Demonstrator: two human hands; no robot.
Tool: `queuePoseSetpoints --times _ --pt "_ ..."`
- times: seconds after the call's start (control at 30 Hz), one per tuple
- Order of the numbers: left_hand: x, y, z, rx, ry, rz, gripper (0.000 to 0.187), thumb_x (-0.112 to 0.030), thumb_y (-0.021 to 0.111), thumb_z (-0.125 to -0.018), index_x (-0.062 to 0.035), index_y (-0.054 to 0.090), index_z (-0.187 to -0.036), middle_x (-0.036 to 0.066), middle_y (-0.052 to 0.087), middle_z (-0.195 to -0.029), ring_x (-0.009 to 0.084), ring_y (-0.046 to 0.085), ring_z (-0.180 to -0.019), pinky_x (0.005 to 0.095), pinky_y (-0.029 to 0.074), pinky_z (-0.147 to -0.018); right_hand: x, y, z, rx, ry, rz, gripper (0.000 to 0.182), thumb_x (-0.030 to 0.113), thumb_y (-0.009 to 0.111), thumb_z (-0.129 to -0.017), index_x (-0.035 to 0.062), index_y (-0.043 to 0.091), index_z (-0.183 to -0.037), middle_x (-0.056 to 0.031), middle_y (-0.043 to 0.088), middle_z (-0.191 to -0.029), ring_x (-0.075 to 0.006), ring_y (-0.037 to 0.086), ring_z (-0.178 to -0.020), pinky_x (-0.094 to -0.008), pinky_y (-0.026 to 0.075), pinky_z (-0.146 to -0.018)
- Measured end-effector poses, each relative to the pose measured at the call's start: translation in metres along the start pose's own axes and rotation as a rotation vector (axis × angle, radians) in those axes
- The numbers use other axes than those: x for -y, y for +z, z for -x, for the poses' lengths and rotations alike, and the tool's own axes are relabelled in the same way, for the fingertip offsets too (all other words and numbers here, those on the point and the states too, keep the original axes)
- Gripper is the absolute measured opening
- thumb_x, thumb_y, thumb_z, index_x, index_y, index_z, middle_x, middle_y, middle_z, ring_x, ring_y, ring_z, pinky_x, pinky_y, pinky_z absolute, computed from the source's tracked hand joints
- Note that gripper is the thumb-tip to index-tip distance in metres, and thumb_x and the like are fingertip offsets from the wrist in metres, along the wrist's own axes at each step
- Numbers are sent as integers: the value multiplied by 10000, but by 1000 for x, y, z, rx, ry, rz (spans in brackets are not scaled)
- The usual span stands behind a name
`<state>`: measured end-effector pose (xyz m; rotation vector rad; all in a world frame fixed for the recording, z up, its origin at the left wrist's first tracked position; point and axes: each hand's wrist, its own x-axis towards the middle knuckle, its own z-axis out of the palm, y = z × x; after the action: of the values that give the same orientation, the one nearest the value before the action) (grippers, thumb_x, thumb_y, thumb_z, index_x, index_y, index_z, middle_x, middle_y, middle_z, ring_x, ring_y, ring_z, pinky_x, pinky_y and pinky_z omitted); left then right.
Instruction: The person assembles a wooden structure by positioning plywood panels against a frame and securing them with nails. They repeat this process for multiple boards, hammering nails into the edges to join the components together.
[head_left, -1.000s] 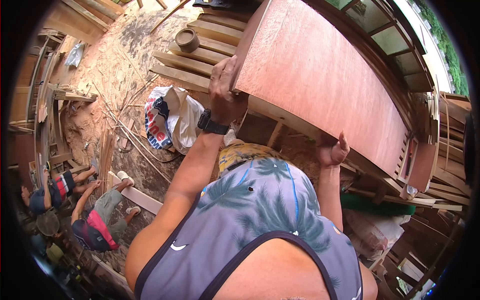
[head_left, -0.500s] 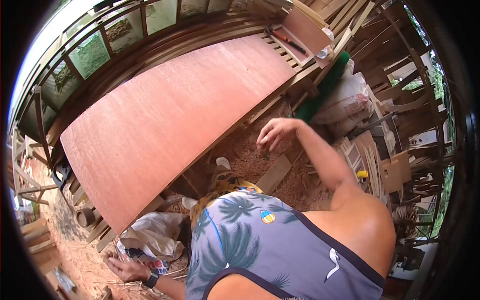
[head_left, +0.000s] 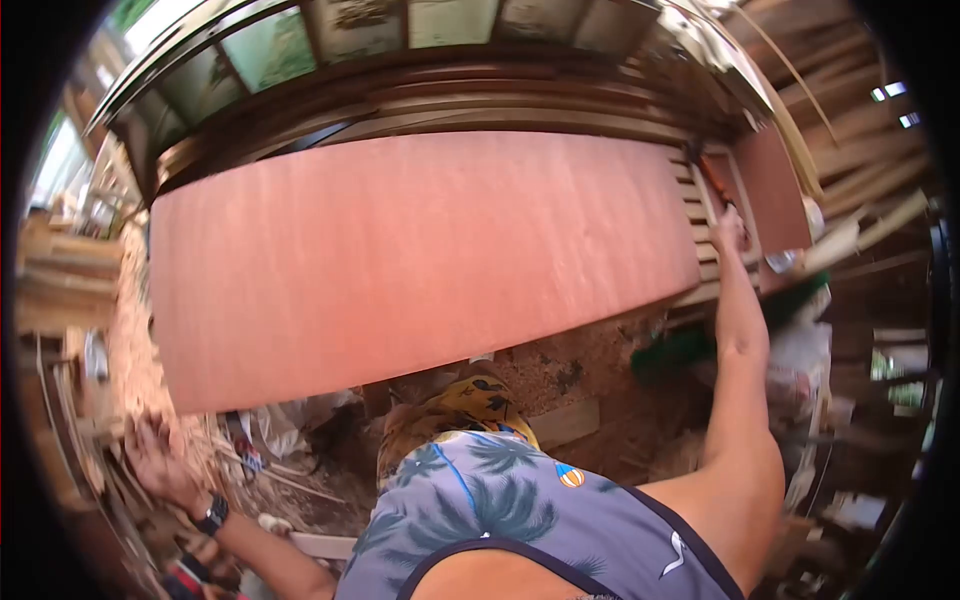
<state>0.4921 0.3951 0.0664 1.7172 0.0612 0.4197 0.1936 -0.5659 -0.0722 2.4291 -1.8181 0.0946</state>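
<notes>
Plywood sheet (head_left: pixel 420 250) lay flat across the worktop, no longer gripped. Right hand (head_left: pixel 730 228) had swung from below to the slatted rack (head_left: pixel 700 215) at its right end, fingers unclear; left hand (head_left: pixel 155 460) hung low, fingers spread.

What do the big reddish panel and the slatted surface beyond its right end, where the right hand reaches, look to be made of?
The reddish panel looks like a thin plywood or veneer sheet: flat, matte, faint grain streaks, unpainted. The slatted surface seems bare pale timber, parallel strips with gaps between. The right hand is on or just over it; motion blur leaves the finish of both open.
</notes>
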Motion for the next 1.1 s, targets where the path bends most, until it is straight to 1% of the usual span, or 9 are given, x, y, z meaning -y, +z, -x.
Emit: queuePoseSetpoints --times 0.13,0.27,0.63,0.8,0.9,1.0,1.03,1.07,1.1 --pt "-36 63 38 -42 32 -131 215 -75 594 -1033 20 603 -1225 125 718 -1066 177 715 -948 277 583 -807 -14 47 -97 153 -128 57 474 148 559 -960 91 504 -1427 -158 619 -1327 -347 593 -1228 -491 467 -1022" --pt "-41 60 49 8 78 -143 172 -92 588 -1041 15 567 -1174 141 728 -1053 199 729 -935 283 598 -783 24 66 -149 273 -156 97 434 167 580 -964 91 532 -1389 -132 619 -1247 -310 600 -1151 -457 477 -959" --pt "-18 22 31 -61 60 -237 177 -124 659 -1009 4 664 -1132 75 731 -977 145 711 -894 256 571 -757 45 59 -171 398 -61 -53 337 219 638 -974 90 610 -1284 -59 617 -1025 -209 619 -938 -363 504 -787" --pt "-9 14 -4 84 18 -239 155 -110 688 -990 15 694 -1082 53 722 -967 114 683 -874 250 553 -783 21 4 -153 426 154 -415 300 243 665 -978 90 645 -1236 -25 617 -925 -162 628 -841 -321 516 -709" --pt "-6 11 -30 264 18 -106 143 -64 683 -975 38 693 -1074 84 731 -969 132 687 -887 266 553 -838 21 -29 -92 511 127 -899 242 229 660 -994 76 669 -1180 7 545 -824 -105 561 -725 -261 463 -617" --pt "-5 10 -55 526 67 -94 132 -59 674 -981 41 695 -1065 84 730 -970 139 688 -888 279 550 -863 73 -97 62 639 -71 -1393 213 187 649 -1005 28 662 -1146 25 496 -797 -62 478 -656 -215 410 -572" --pt "-6 9 -64 630 71 -116 91 -49 685 -966 12 709 -1030 104 744 -1036 201 677 -1085 314 539 -926 99 -125 129 655 -89 -1448 231 186 646 -1007 8 654 -1155 19 499 -810 -67 479 -662 -220 413 -575" --pt "2 8 -75 686 65 -99 91 -49 685 -966 12 709 -1030 104 744 -1036 201 677 -1085 314 539 -926 124 -149 193 664 -100 -1502 250 186 642 -1008 -11 647 -1163 12 502 -823 -71 481 -667 -225 416 -577" --pt "12 8 -85 825 198 -84 86 -31 689 -949 -3 710 -1027 116 731 -1129 238 583 -1242 376 463 -1043 137 -161 246 720 -125 -1547 264 180 638 -1009 -22 639 -1179 2 504 -833 -77 485 -676 -228 420 -582"
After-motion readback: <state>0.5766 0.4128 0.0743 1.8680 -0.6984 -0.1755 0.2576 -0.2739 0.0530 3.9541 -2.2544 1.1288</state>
